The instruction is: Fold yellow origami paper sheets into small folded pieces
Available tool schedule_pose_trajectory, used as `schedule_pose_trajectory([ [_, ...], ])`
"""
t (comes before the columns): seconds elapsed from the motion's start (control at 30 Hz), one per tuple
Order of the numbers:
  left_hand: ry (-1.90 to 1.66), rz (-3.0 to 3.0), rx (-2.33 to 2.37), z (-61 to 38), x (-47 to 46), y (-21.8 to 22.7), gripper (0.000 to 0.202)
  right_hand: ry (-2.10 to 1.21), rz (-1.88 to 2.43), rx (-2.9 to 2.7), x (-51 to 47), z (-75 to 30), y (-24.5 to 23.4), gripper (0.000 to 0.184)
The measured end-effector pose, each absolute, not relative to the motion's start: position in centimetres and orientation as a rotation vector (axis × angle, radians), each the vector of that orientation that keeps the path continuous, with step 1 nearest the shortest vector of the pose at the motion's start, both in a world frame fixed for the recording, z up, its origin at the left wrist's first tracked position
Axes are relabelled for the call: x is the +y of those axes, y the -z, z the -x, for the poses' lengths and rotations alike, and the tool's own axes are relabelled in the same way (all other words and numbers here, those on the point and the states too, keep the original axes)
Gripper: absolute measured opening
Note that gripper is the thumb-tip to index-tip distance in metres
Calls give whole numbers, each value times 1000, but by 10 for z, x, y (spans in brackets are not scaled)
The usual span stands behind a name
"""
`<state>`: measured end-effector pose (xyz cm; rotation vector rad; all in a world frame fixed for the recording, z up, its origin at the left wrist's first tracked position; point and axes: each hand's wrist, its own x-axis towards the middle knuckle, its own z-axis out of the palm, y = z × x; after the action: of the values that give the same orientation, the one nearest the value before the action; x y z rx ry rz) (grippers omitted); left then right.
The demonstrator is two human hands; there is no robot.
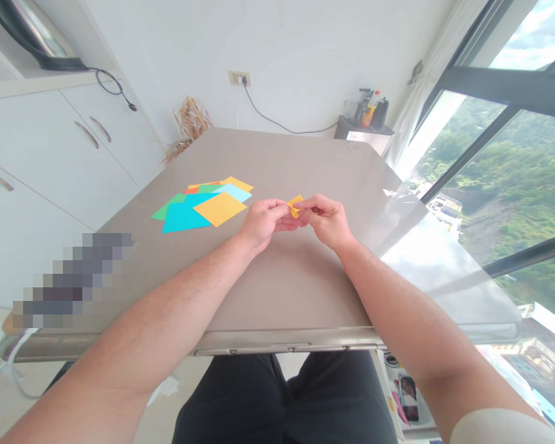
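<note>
A small folded piece of yellow paper point(295, 205) is held above the table between both hands. My left hand point(264, 223) pinches its left side, with the other fingers stretched behind and below it. On the other side, my right hand point(326, 219) grips the paper's right edge between thumb and fingers. The fingers partly cover the paper, so the exact folds cannot be made out. Left of my left hand lies a flat yellow square sheet point(220, 209), overlapping a blue sheet point(184, 214).
More sheets lie on the grey-brown table point(277, 290): green point(169, 206), pale blue point(235, 192) and orange ones. A pixelated object point(74, 283) is at the left edge. Bottles point(370, 111) stand on a small cabinet beyond the far edge. A window point(513, 154) runs along the right.
</note>
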<state>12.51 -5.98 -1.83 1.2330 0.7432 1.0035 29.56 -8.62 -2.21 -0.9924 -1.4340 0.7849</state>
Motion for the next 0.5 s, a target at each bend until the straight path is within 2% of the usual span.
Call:
schedule_pose_trajectory([
  [0.5, -980, -1187, 705, -124, -60, 18, 18, -838, 962, -1425, -86, -299, 22, 16],
])
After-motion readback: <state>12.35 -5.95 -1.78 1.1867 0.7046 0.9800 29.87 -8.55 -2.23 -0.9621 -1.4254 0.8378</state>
